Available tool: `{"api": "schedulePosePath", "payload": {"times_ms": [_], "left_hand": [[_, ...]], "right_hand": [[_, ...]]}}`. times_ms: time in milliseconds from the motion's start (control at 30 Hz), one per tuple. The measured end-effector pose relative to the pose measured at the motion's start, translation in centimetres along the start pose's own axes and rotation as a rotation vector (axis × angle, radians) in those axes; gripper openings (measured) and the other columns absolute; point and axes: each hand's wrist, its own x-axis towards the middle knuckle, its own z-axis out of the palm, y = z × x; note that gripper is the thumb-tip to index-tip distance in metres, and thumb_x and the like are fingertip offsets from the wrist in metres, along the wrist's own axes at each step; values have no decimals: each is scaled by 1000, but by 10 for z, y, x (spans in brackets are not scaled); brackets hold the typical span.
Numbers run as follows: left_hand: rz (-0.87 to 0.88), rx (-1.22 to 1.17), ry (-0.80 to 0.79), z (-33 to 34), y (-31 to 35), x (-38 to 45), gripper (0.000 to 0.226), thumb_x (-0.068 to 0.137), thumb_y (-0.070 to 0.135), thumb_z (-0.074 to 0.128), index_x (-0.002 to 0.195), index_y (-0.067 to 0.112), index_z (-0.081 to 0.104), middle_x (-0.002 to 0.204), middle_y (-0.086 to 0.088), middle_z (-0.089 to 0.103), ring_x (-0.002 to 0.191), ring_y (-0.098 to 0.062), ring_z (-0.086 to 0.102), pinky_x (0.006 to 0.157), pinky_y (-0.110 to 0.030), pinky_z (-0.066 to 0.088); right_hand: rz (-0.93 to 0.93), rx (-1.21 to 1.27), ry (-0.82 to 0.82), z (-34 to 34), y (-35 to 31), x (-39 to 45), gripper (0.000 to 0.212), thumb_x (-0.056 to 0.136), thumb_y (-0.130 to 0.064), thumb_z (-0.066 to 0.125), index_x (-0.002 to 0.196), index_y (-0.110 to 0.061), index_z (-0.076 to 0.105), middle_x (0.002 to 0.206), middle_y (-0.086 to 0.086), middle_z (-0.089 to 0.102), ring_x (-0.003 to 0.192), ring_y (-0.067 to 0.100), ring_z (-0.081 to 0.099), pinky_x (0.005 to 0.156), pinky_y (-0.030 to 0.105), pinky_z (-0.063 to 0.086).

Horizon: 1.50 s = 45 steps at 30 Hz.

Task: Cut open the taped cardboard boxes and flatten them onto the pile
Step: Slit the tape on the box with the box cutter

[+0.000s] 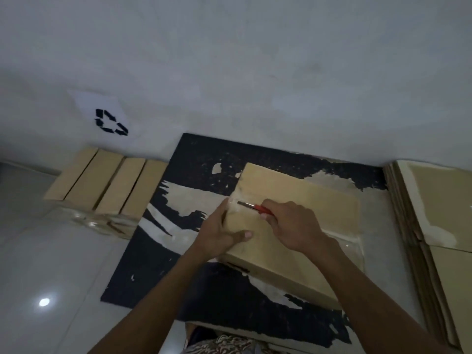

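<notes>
Head view, right hand (293, 226) grips cutter (255, 207), blade seemingly at box (301, 200) tape

Boxes (107, 185) block left; pile (434, 226) right (mat (143, 277) bare).

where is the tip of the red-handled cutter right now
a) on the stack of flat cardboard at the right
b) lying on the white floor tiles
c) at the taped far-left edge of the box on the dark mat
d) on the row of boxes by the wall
c: the right hand holds the cutter with its blade at the taped edge of the box, which the left hand grips on the dark mat.
</notes>
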Motion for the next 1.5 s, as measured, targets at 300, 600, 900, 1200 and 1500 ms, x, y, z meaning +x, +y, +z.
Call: {"api": "schedulePosePath", "payload": {"times_ms": [300, 600, 900, 1200, 1500], "left_hand": [[-72, -76, -13, 3, -14, 3, 110, 64, 52, 87, 154, 38, 24, 138, 15, 51, 122, -9, 52, 106, -36, 47], [-102, -8, -12, 4, -6, 5, 98, 78, 34, 84, 153, 34, 22, 115, 24, 48, 116, -9, 49, 85, -16, 39], [-249, 214, 132, 25, 17, -1, 96, 84, 59, 66, 155, 27, 11, 150, -8, 45, 134, -35, 45, 106, -44, 39], [-283, 273, 211, 35, 18, 4, 95, 86, 61, 63, 158, 29, 10, 158, -7, 33, 143, -34, 34, 112, -50, 32], [-289, 325, 261, 37, 13, 10, 98, 82, 68, 62, 157, 31, 11, 158, -4, 33, 143, -34, 33, 112, -51, 31]], "right_hand": [[96, -183, -99, 0, -13, 24, 18, 105, -42, 34, 112, -32, 47, 100, 3, 63, 88, 27, 61, 70, 35, 41], [128, -323, -129, -10, -42, 31, 24, 102, -27, 41, 125, -26, 46, 115, 6, 59, 102, 28, 60, 74, 35, 39], [52, -347, -173, -23, -51, 32, 35, 96, -22, 53, 131, -21, 48, 123, 8, 56, 109, 27, 56, 76, 35, 35], [5, -252, -184, -27, -30, 23, 35, 96, -29, 54, 130, -20, 49, 122, 9, 56, 107, 28, 56, 76, 36, 36], [-12, -246, -181, -21, -6, 9, 29, 98, -21, 43, 126, -21, 51, 117, 8, 57, 100, 28, 57, 74, 37, 37]]}}
